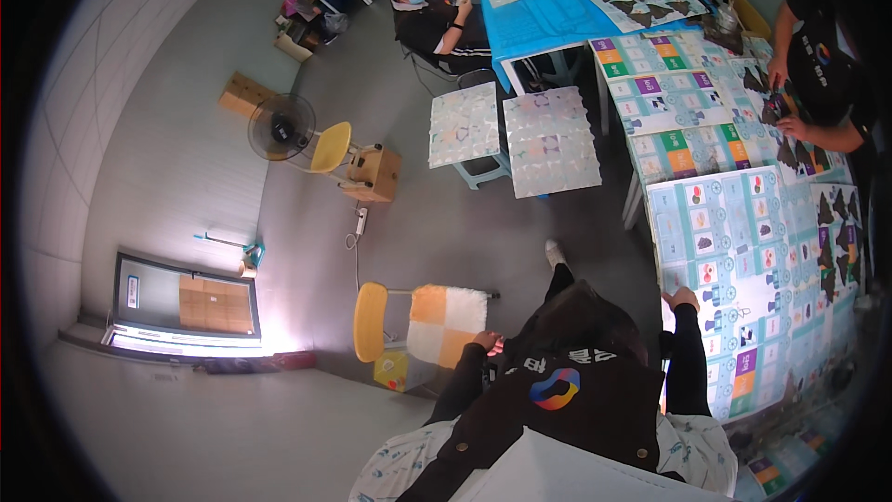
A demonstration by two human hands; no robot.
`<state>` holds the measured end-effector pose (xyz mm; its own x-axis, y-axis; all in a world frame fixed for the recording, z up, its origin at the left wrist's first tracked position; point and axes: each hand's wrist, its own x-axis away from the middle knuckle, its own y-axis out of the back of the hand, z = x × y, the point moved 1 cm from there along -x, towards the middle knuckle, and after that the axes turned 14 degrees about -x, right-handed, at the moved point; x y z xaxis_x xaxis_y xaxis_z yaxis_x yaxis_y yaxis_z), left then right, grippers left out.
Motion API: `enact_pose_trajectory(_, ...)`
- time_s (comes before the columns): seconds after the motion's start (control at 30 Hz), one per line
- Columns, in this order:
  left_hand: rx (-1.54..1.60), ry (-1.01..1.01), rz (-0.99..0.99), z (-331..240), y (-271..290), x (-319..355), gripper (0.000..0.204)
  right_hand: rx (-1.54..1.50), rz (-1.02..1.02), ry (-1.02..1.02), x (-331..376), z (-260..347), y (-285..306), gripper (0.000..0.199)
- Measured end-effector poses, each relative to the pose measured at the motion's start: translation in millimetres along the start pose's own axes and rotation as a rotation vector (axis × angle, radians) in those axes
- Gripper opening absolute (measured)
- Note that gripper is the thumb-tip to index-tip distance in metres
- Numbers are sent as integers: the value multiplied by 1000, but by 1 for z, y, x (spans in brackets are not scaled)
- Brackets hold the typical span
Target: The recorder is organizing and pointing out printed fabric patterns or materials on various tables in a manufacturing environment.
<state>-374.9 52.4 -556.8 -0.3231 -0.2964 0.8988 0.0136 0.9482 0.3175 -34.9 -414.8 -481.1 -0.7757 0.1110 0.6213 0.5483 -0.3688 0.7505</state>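
My right hand [683, 299] is at the left edge of a large printed sheet [720, 251] on the table, its fingers bent in at the sheet's margin. Pale blue, the sheet bears rows of small coloured pictures and lies flat. Down at my left side, beside a chair with an orange-and-white checked cushion [448, 323], is my left hand [488, 342]. Its fingers are curled; whatever may be inside is too small to make out. More printed sheets [674, 102] cover the table farther off, and dark cut pieces [839, 237] lie along its right side.
Across the table a person [822, 65] handles dark pieces. Another person [441, 23] sits by a blue-covered table [539, 19]. Two pale sheets [553, 141] rest on low stools [485, 172] ahead. To the left stand a fan [282, 127], a yellow chair [332, 147] and a cardboard box [374, 174].
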Motion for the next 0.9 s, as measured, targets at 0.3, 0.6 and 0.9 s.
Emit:
enact_pose_trajectory(0.3,-225,-116,-22,-50,7,2,20,-105,-41,6,-7,-9,-11,61)
enact_pose_trajectory(0.6,-174,-95,0,-61,4,0,26,-117,-44,40,-8,-13,-14,63)
enact_pose_trajectory(0.9,-294,-205,-9,-17,-5,-12,22,-95,-44,43,-18,-18,-15,67)
